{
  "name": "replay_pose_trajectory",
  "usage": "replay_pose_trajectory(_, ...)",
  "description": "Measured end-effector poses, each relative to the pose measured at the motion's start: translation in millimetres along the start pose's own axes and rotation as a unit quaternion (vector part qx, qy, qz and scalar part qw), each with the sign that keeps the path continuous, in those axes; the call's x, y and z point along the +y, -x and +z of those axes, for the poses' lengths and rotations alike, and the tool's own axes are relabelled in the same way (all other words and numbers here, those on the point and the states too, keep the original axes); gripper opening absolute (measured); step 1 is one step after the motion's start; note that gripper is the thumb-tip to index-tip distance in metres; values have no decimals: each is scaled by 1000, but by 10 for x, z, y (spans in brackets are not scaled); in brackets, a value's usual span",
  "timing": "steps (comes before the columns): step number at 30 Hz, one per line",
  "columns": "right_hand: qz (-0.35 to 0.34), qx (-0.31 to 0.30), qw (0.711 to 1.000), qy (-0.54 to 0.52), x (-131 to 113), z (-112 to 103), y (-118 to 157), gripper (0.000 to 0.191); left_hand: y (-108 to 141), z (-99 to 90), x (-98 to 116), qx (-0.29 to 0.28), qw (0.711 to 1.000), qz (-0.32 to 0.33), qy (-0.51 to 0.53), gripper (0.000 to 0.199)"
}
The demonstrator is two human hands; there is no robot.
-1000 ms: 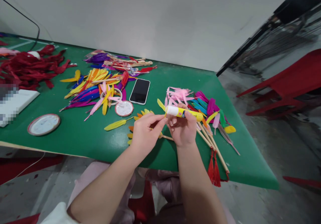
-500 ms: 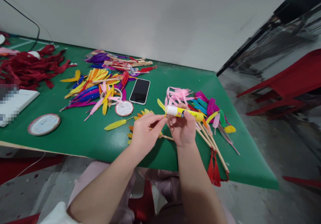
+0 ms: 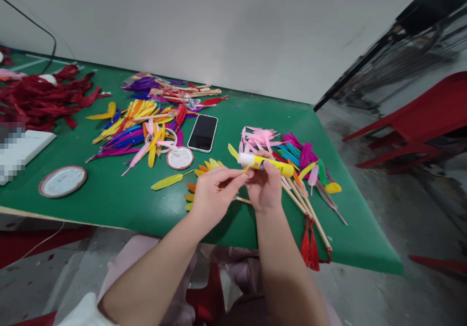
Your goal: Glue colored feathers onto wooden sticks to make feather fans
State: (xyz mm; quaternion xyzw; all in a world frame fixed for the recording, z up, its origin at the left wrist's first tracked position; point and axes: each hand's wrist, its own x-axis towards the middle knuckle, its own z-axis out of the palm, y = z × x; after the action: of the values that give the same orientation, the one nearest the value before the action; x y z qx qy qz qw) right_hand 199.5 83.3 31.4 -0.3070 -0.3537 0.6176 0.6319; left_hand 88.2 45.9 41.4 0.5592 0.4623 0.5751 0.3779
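Note:
My right hand (image 3: pixel 266 185) is wrapped round a yellow glue tube (image 3: pixel 280 167) whose white end points left. Beside that white end, my left hand (image 3: pixel 215 192) pinches a thin yellow feather piece (image 3: pixel 247 168) between thumb and finger, and the fingertips of both hands nearly meet there. Partly hidden under my left hand lies a fan of yellow and orange feathers (image 3: pixel 190 197) with a thin wooden stick (image 3: pixel 242 200). A loose yellow-green feather (image 3: pixel 168 182) rests on the table to the left of the fan.
On the green table (image 3: pixel 124 202) are a phone (image 3: pixel 203 133), a small round lid (image 3: pixel 180 158), a larger lid (image 3: pixel 62 181), colourful feather piles (image 3: pixel 124 136), pink feathers (image 3: pixel 259 138), sticks with red tassels (image 3: pixel 310 243) and dark red strips (image 3: pixel 40 97). A red chair (image 3: pixel 430 112) stands right.
The white end of the glue tube has shifted slightly left and down with my right hand. My left fingertips have moved a little right, beside the tube.

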Motion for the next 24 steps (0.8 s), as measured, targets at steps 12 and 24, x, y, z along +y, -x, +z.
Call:
replay_pose_trajectory(12,10,23,999,-47,-32,-35,-61,23,-32,-77,26,-4,949,-155,273,13)
replay_pose_trajectory(24,-32,72,996,28,32,-84,-112,40,-106,-241,-44,-72,956,-152,240,17)
